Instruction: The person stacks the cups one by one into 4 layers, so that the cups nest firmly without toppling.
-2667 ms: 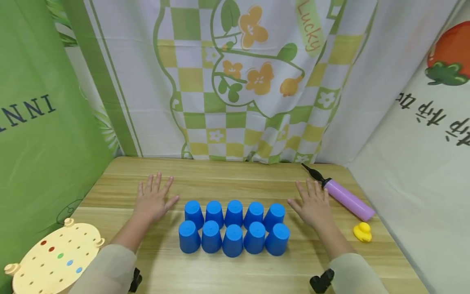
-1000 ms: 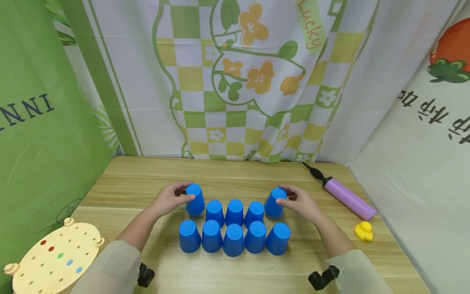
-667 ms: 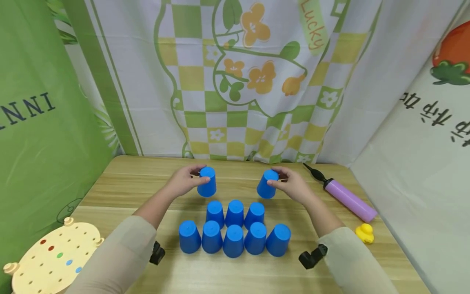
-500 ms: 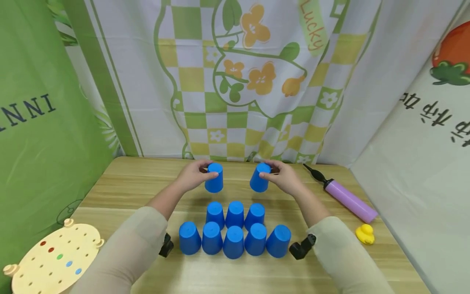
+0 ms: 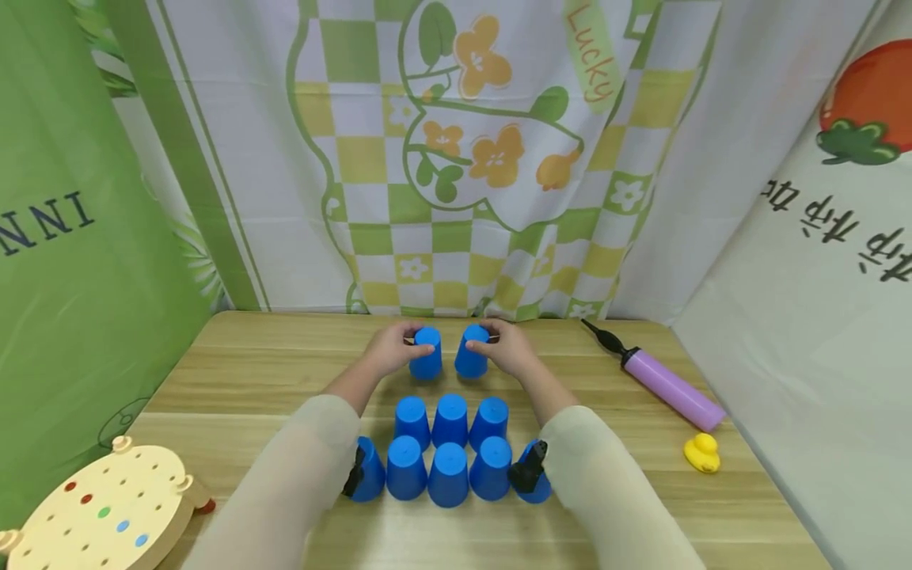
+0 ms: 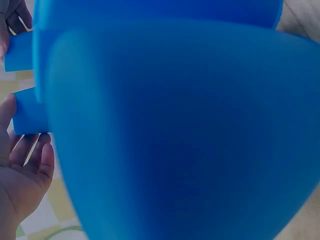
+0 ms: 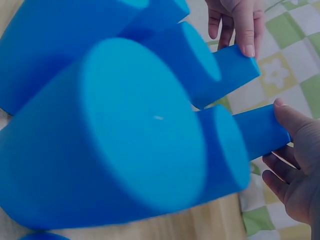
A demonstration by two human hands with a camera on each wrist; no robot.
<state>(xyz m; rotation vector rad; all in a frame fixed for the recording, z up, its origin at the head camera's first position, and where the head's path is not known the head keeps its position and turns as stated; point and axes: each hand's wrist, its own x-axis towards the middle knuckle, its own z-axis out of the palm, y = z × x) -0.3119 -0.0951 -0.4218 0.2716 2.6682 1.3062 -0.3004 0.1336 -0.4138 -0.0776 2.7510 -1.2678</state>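
At the back of the table, my left hand [image 5: 389, 348] grips an upside-down blue cup [image 5: 426, 354] between thumb and fingers. Close to its right, my right hand [image 5: 510, 348] holds a second blue cup [image 5: 472, 352] the same way, slightly tilted, with a narrow gap between the two. Nearer to me stand more upturned blue cups in two rows: a back row of three around a middle cup [image 5: 450, 420], and a longer front row with its own middle cup [image 5: 449, 475]. The sleeves and wrist cameras partly cover the end cups. A front-row cup [image 6: 185, 130] fills most of the left wrist view.
A purple balloon pump [image 5: 673, 388] with a black nozzle lies at the right, with a yellow rubber duck [image 5: 702, 453] below it. A cream pegboard [image 5: 107, 507] stands at the left front. A patterned curtain [image 5: 456, 158] hangs behind the table's far edge.
Both hands have gone from lying open on the table to gripping the back row's two end cups. They have carried these away from me and inward, close together.
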